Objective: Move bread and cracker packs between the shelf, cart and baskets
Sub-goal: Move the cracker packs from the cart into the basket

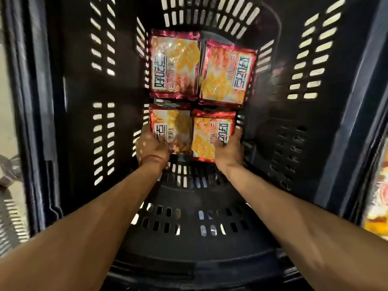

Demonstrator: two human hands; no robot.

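I look down into a deep black slotted basket [210, 206]. Several red-edged cracker packs lie on its floor. Two sit at the far end: a far left pack [174, 64] and a far right pack [227, 73]. My left hand [152, 147] grips the near left pack [174, 128] by its left edge and lower corner. Beside it, the near right pack [211, 135] is held at its right edge by my right hand [230, 149], thumb on top. Both near packs lie low, at or just above the basket floor.
The basket walls rise steeply on all sides, close around my forearms. At the right edge, outside the basket, shows a strip of colourful packaged goods [378, 190]. On the left, a pale floor [8, 143] and part of another slotted basket are visible.
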